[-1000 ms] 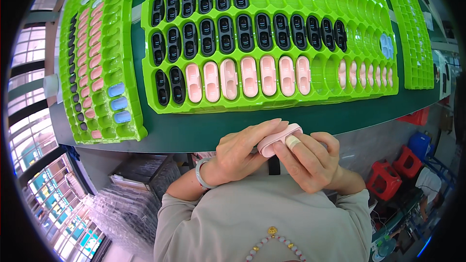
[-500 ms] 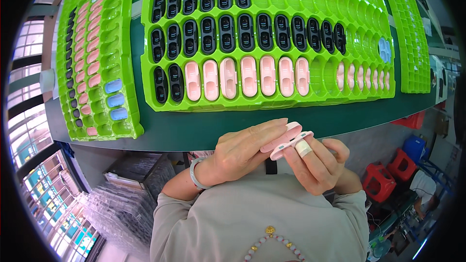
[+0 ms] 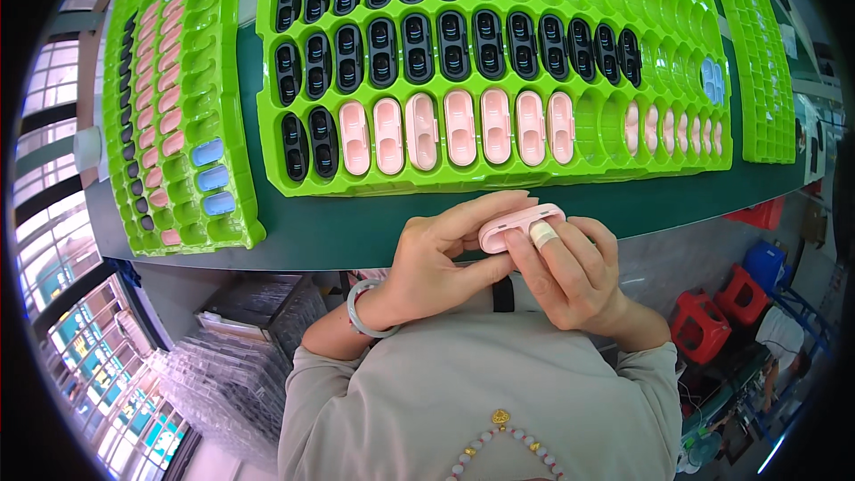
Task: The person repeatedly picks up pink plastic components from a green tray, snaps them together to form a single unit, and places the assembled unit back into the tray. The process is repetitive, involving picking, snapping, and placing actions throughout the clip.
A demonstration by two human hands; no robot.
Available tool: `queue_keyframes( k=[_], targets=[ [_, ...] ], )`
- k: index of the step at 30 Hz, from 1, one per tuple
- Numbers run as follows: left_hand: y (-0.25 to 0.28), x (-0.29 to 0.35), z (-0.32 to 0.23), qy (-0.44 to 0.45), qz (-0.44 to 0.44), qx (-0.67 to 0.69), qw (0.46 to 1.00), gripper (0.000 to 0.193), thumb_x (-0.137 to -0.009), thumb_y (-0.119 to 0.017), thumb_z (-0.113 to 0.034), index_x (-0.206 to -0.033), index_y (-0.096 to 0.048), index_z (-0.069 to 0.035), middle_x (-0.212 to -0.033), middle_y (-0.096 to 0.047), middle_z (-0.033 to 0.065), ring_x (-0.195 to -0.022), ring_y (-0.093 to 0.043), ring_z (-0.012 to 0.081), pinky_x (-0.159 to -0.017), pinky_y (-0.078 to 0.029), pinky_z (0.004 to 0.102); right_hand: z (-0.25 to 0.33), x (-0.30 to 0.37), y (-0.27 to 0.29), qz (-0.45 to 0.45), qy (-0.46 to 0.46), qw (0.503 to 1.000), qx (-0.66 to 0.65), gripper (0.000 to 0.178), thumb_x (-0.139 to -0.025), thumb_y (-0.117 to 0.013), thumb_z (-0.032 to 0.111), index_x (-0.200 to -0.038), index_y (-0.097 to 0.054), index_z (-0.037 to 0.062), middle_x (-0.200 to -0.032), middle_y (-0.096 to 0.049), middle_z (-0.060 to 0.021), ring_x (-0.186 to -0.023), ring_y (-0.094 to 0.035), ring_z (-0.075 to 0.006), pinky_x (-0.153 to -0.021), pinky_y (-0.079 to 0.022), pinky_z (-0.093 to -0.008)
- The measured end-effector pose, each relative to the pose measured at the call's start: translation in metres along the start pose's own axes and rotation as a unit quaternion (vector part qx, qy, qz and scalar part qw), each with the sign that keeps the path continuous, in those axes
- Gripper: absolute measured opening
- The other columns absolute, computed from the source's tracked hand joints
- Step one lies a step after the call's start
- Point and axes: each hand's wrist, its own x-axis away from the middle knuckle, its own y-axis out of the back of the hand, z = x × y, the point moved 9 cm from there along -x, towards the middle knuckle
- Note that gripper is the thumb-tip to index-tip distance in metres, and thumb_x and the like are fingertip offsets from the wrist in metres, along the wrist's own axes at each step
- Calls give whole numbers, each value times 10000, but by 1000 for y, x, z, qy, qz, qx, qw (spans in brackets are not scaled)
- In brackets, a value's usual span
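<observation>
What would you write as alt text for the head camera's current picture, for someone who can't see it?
A person's left hand and right hand hold a small pink oval part near the edge of a dark green table. Beyond, a bright green tray holds black cases and pink cases in rows.

Held case (image 3: pixel 512 221): smooth pink plastic, soft sheen. Tray (image 3: pixel 419 183): thin moulded green plastic, glossy. Black cases (image 3: pixel 417 47): plastic, high gloss. Surface (image 3: pixel 356 224): smooth, low sheen. Shirt (image 3: pixel 481 392): matt cloth. Finger wrap (image 3: pixel 542 232): matt. Bracelet (image 3: pixel 354 310): smooth, polished-looking. Stools (image 3: pixel 701 328): smooth red plastic.
</observation>
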Motion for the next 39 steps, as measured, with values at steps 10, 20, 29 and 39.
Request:
queue_keyframes(
  k=[10, 20, 29, 39],
  targets=[
    [-9, 5, 5, 80, 65, 183, 978, 423, -940, -520, -22, -1335, -427, 95, -1325, -510, 235, -1226, -510, 291, -1032, -428, 415, 0, 1, 4, -36, 49, 998, -30, 227, -735, -666, 56, -950, -717, 1, -984, -596, -97, -910, -601, -225, -682, -503, -320],
    [5, 7, 3, 26, -11, -38, 999, 345, -930, -509, 10, -1267, -520, 84, -1192, -629, 169, -1054, -619, 193, -903, -504, 305, -50, 18, 10, -93, -145, 935, -309, 472, -694, -784, 97, -1127, -636, -20, -1086, -586, -129, -874, -620, -226, -747, -517, -318],
    [4, 9, 10, 71, 2, -42, 997, 306, -919, -596, -75, -1193, -584, 62, -973, -689, 94, -877, -641, 116, -785, -524, 251, -64, 30, -41, 24, -422, 763, -489, 181, -825, -691, 46, -996, -675, -11, -833, -658, -112, -697, -636, -156, -617, -507, -266],
    [11, 4, 9, -59, -77, -137, 986, 193, -944, -547, -34, -1091, -627, 62, -933, -690, 124, -779, -695, 147, -676, -571, 245, -55, 42, -63, -30, -452, 721, -524, 195, -859, -661, 34, -1047, -648, -13, -887, -635, -99, -706, -641, -126, -601, -514, -246]
  ],
)
